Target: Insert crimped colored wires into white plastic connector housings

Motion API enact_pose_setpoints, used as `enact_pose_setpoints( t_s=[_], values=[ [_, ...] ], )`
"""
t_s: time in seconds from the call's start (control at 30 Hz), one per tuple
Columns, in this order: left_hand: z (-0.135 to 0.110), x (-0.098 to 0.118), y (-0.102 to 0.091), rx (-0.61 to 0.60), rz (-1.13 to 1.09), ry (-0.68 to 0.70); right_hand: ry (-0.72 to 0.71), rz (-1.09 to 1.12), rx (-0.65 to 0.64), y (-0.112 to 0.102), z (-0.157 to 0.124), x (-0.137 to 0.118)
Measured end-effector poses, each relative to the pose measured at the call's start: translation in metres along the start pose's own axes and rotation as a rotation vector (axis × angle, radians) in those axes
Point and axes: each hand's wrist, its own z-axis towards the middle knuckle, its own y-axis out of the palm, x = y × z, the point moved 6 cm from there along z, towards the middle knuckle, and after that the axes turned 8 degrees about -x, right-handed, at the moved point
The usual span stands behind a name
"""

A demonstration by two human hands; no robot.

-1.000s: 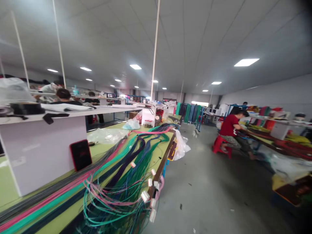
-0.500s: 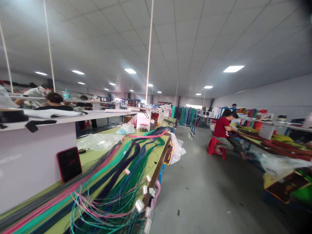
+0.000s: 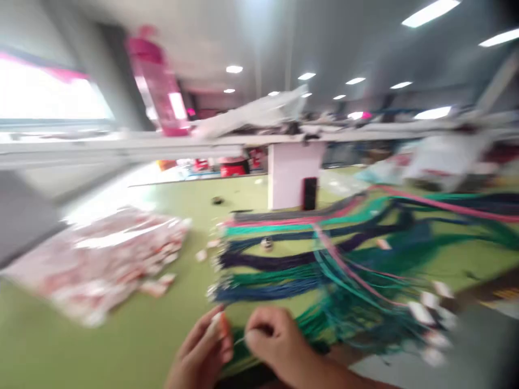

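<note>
- Looking down through heavy motion blur, we see both hands low in the head view, at the near edge of the green tabletop [image 3: 121, 346].
- Our left hand [image 3: 200, 351] points its fingers up and to the right. The fingertips end in a pale spot, and we cannot tell whether that is a small part or only the nails, so we cannot tell whether this hand grips anything.
- Our right hand [image 3: 275, 340] sits just beside the left, its fingers curled in and its thumb and forefinger pressed together.
- A thin strand [image 3: 239, 340] shows pale in the narrow gap between the two hands. It runs out of the right hand's pinch toward the left fingertips.
- The hands are close together but not touching, as far as the blur lets us judge.
- The wire bundles [image 3: 284, 265] lie just beyond the hands, spread flat on the tabletop in separate bands of pink, teal, dark purple, green and blue. Their cut ends line up above the left hand.
- The green bundle nearest us passes right behind the right hand and seems to reach under it.
- To the right the bundles fan out and tangle, and white connectors [image 3: 417, 310] hang at the tabletop's edge.
- A clear plastic bag [image 3: 105, 259] of small pale and red pieces lies to the left, well apart from the hands. A few loose pieces sit between it and the wire ends.
- Farther back a white post [image 3: 290, 173] with a black panel [image 3: 310, 193] at its foot carries a shelf [image 3: 121, 146], and a pink bottle [image 3: 158, 86] stands on that.
</note>
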Motion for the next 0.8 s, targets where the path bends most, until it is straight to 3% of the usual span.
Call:
enact_pose_setpoints(
  t_s=[0.13, 0.37, 0.8],
  values=[
    [-0.021, 0.006, -0.001, -0.051, -0.151, -0.017, 0.052, 0.029, -0.052, -0.003, 0.011, -0.005],
    [-0.026, -0.014, 0.002, -0.109, -0.335, -0.130, 0.075, 0.043, -0.074, 0.001, -0.002, -0.010],
    [-0.027, -0.017, 0.006, -0.171, -0.282, -0.096, 0.130, 0.101, -0.082, 0.005, -0.005, -0.008]
  ],
)
